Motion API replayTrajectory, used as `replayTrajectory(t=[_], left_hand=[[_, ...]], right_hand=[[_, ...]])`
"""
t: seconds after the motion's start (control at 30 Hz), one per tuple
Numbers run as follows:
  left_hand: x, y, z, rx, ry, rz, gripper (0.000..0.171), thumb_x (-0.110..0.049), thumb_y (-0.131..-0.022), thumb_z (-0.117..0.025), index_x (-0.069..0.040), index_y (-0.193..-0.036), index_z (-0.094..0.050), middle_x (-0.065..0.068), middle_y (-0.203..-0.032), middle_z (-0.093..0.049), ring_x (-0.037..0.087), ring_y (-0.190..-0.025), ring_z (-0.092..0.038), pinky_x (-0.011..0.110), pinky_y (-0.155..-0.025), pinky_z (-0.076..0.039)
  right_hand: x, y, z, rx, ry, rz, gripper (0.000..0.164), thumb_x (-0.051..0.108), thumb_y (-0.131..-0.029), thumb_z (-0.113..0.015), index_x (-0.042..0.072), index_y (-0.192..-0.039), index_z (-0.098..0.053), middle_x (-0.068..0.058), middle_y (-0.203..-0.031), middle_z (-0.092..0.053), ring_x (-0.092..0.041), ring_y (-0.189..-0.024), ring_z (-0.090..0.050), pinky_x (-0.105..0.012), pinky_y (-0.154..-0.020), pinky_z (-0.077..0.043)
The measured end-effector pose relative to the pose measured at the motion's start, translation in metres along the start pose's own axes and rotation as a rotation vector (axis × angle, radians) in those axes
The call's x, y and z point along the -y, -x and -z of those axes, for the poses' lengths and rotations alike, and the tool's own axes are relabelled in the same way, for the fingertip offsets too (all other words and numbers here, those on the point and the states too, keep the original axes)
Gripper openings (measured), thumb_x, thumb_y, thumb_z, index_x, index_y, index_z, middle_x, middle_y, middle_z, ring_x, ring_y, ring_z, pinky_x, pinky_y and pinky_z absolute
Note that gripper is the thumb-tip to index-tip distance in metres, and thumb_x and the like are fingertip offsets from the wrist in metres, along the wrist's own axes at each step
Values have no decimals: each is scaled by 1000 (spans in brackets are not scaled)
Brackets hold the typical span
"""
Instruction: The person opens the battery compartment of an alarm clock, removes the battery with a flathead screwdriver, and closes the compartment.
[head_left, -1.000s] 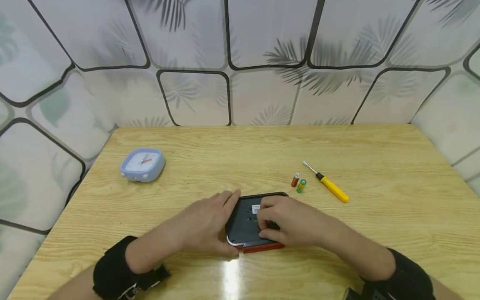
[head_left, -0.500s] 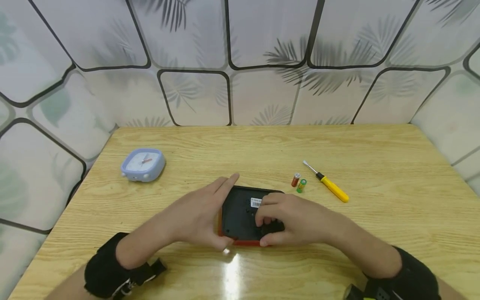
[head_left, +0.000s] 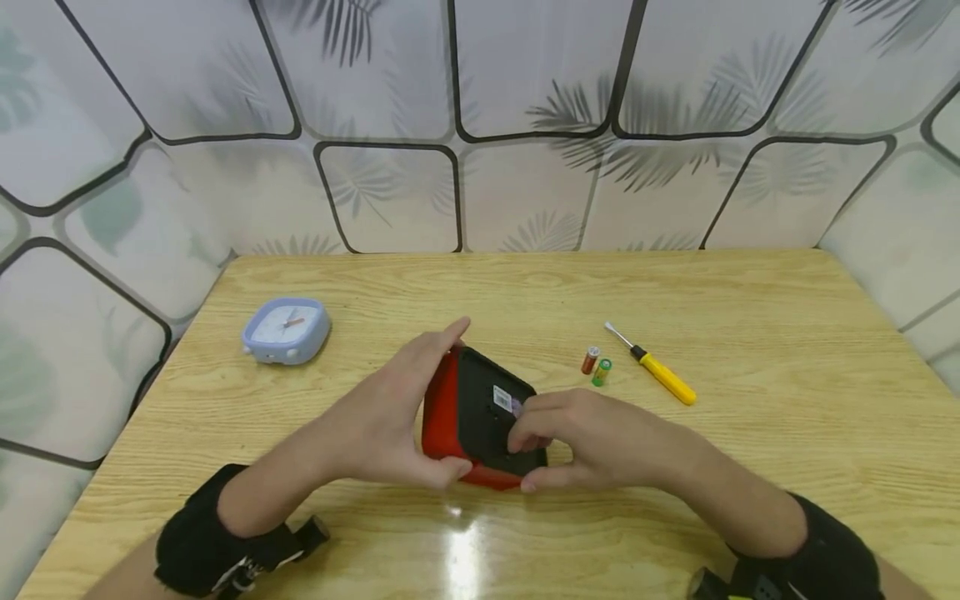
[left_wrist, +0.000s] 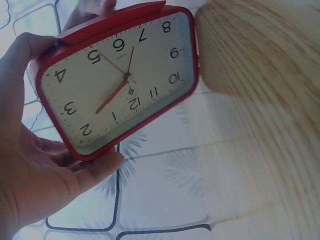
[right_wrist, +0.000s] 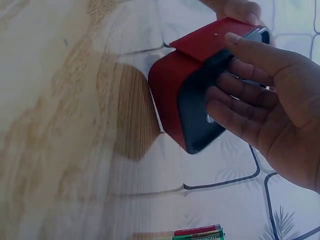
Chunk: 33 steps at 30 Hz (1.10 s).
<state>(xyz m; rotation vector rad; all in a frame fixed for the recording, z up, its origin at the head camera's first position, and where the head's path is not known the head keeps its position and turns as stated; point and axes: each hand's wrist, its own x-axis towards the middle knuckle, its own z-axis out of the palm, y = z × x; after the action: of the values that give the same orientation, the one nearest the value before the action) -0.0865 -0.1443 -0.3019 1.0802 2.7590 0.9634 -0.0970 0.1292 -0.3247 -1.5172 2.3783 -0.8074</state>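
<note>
A red alarm clock (head_left: 442, 408) is tilted on its side, its black back (head_left: 480, 429) turned toward the right hand. My left hand (head_left: 386, 417) grips its left part, thumb below and fingers above. In the left wrist view the clock's white dial (left_wrist: 145, 65) shows upside down between thumb and fingers. My right hand (head_left: 585, 437) has curled fingers against the back, with the thumb at the lower edge. In the right wrist view these fingers cover much of the back; what lies under their tips is hidden. A white barcode label (head_left: 502, 398) shows beside them.
A red battery (head_left: 589, 360) and a green battery (head_left: 602, 372) stand behind the right hand. Farther right lies a flat-tipped screwdriver (head_left: 666, 377) with a yellow handle. A light blue clock (head_left: 287, 331) rests at the back left of the wooden table (head_left: 450, 292).
The clock has been raised and turned, so its red left side now shows and its back faces more to the right. Both hands have moved with it; batteries and screwdriver stayed put.
</note>
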Motion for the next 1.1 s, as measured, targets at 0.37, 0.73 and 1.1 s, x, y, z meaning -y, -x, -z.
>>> replayTrajectory(t=[0.37, 0.73, 1.1], left_hand=[[-5, 2, -2, -37, 60, -118, 115, -40, -68, -87, -17, -159, -22, -5, -144, -48, 12, -127, -42, 41, -103, -46], [-11, -3, -15, -147, 149, -200, 130, -44, -65, -93, -11, -160, -10, 8, -142, -39, 20, -125, -43, 34, -104, -48], [2, -1, -19, 182, 221, -20, 149, -80, -58, -73, -27, -155, 28, -5, -161, -27, 18, -145, -37, 45, -114, -38]], right_hand=[[5, 0, -1, 5, 39, -51, 44, 43, -90, -74, 19, -123, -58, 10, -112, -64, -7, -98, -64, -24, -84, -54], [10, -5, -11, -284, -131, -77, 99, 58, -68, -86, 14, -136, -28, 0, -148, -34, -15, -108, -59, -24, -82, -57], [13, -9, -12, -317, -38, -23, 96, 41, -70, -90, 21, -148, -37, -7, -142, -35, -14, -109, -62, -29, -90, -57]])
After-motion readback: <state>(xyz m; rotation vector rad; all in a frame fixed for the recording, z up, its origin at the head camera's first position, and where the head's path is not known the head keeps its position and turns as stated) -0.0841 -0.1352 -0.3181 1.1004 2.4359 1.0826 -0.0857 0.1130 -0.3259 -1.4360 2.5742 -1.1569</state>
